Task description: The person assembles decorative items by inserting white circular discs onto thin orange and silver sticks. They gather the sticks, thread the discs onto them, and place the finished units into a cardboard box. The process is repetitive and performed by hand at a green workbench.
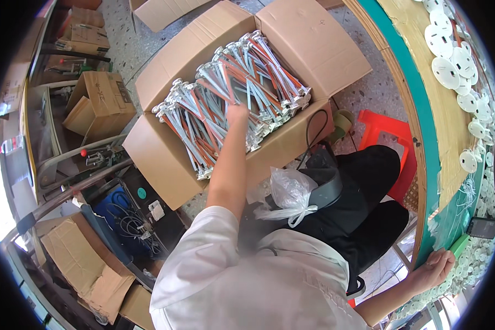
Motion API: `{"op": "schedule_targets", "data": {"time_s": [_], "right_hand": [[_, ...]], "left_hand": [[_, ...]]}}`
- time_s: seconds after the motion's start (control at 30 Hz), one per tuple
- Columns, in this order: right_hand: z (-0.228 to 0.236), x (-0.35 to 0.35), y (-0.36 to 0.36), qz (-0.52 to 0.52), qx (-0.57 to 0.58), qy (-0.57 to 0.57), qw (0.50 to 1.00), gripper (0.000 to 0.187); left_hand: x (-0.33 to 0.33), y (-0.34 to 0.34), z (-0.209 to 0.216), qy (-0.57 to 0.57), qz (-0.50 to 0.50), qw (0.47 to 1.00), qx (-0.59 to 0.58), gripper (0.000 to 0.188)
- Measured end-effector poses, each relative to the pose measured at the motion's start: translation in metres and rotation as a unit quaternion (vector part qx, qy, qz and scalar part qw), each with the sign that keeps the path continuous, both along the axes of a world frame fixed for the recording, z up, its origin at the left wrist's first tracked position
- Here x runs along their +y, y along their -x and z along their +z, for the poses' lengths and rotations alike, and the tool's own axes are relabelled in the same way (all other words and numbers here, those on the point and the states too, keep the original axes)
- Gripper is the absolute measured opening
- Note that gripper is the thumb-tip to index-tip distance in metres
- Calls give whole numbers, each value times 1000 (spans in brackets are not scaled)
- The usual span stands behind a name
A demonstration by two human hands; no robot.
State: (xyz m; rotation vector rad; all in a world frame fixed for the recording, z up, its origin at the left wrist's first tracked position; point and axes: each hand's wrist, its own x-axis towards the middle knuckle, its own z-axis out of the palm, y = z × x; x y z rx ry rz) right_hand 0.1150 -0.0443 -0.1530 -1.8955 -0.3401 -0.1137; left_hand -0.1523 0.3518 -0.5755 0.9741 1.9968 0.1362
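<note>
The left hand (237, 113) was inside the large open brown cardboard box (313, 44), near its middle, at the near ends of slim rust-red and grey strips with silvery ends (214, 89). From its fingers their long axis ran toward the box's far side, slanting left of the forearm's line. How far those fingers were closed, or whether they gripped, I cannot tell. Well right of the box, much farther from the strips, the right hand (435, 269) rested with curled fingers at the green-topped table (423, 110), its hold unclear.
</note>
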Motion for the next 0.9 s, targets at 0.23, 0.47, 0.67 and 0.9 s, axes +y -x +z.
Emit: {"op": "schedule_targets", "data": {"time_s": [0.23, 0.47, 0.67, 0.9], "right_hand": [[1, 7, 2, -1, -9, 22, 1000, 14], [0, 4, 3, 1, -32, 60, 998, 12], [-4, 16, 4, -13, -59, 117, 991, 14], [-1, 13, 9, -11, -76, 136, 988, 15]], "left_hand": [[3, 15, -49, 2, 1, 998, 61, 59], [-16, -15, 26, -41, -53, 986, 154, 95], [-35, -7, 36, -22, -150, 985, 88, 101], [-41, -10, 40, -33, -180, 979, 86, 90]]}}
